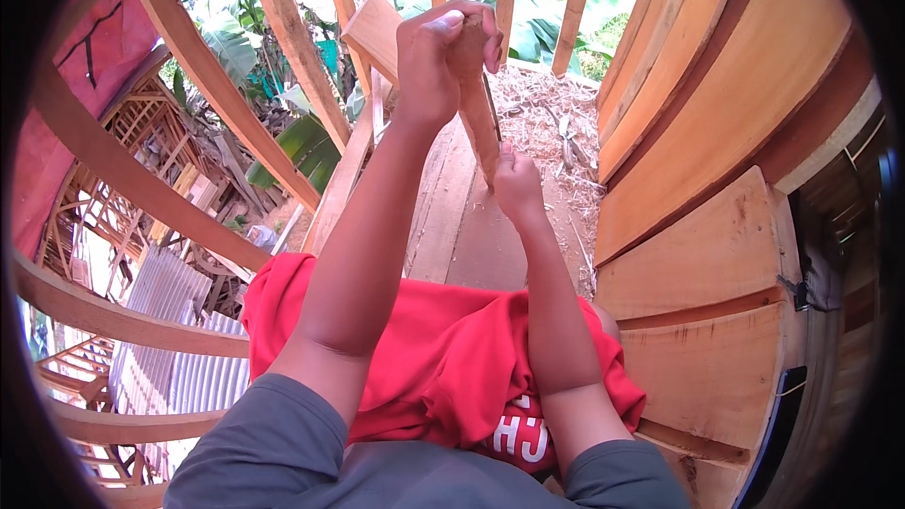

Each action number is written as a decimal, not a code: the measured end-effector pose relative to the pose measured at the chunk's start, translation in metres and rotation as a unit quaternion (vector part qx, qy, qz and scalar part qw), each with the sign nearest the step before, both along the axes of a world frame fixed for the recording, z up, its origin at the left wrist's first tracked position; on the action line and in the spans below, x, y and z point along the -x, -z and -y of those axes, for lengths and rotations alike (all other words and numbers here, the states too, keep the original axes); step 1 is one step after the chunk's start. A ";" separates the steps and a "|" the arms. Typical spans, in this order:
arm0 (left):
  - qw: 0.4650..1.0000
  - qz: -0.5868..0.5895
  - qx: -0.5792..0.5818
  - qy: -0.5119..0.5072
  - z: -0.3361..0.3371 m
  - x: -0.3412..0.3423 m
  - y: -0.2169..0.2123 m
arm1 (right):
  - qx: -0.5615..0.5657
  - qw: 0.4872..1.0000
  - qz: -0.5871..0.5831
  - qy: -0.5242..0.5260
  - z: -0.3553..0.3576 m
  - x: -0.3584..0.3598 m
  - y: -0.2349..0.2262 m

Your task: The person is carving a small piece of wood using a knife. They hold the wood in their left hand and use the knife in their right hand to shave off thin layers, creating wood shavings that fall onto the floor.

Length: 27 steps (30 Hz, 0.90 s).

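Note:
My left hand (436,66) is raised in front of me, its fingers wrapped over the upper end of a long brown piece of wood (478,118). The wood stands tilted, its lower end near the floor boards. Lower down and to the right, my right hand (517,181) is closed around a knife. Its thin dark blade (493,106) runs up along the right side of the wood; the handle is hidden in my fist. Just left of my left hand, a pale squared wooden block (374,33) sits by the railing.
Wood shavings (551,118) cover the far right of the plank floor (443,217). Wooden railing slats (292,38) curve around the left and far sides, with plants beyond. A plank wall (698,132) rises on the right. Red cloth (424,339) lies over my lap.

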<state>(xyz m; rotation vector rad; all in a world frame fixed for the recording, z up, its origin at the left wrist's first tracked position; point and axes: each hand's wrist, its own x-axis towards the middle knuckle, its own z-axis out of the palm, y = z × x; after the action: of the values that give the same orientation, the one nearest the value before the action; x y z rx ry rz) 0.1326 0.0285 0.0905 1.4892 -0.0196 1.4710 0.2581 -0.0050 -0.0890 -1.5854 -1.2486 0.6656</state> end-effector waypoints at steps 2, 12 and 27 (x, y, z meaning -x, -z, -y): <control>1.000 0.000 0.012 -0.022 0.005 0.019 0.003 | 0.031 0.998 0.020 -0.043 0.026 0.025 -0.046; 0.999 0.029 0.030 -0.005 -0.003 0.027 0.005 | 0.070 0.995 0.063 0.016 -0.006 0.006 0.034; 0.998 0.012 0.054 -0.037 -0.003 0.048 0.011 | 0.003 0.998 0.058 -0.010 0.002 0.029 0.021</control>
<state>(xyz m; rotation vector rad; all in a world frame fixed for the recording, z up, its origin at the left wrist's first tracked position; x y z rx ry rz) 0.0848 0.0313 0.0791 1.3982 0.1003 1.5239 0.2286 -0.0074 -0.1096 -1.6385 -1.3496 0.5982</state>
